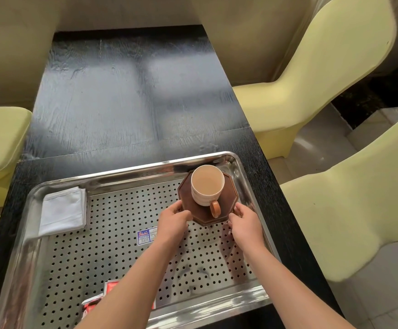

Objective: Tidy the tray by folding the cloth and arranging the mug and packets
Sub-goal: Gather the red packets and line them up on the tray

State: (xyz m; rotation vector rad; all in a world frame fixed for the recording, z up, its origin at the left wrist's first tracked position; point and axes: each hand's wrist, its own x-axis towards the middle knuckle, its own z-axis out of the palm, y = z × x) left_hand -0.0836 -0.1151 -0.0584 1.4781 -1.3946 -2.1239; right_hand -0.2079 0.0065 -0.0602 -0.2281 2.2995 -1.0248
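My left forearm [131,276] covers most of the red-and-white paper packets [91,305], so I can't count them. It also hides part of the small blue-and-white sticker [145,236], whose print is too small to read.

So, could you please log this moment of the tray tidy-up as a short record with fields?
tray: perforated steel tray on dark table
cloth: folded, tray's far-left corner
mug: full mug upright on brown coaster, far-right corner, handle toward the person
packets: red packets at near edge, partly hidden by forearm
left hand: fingers on coaster's left edge
right hand: fingers at coaster's right edge
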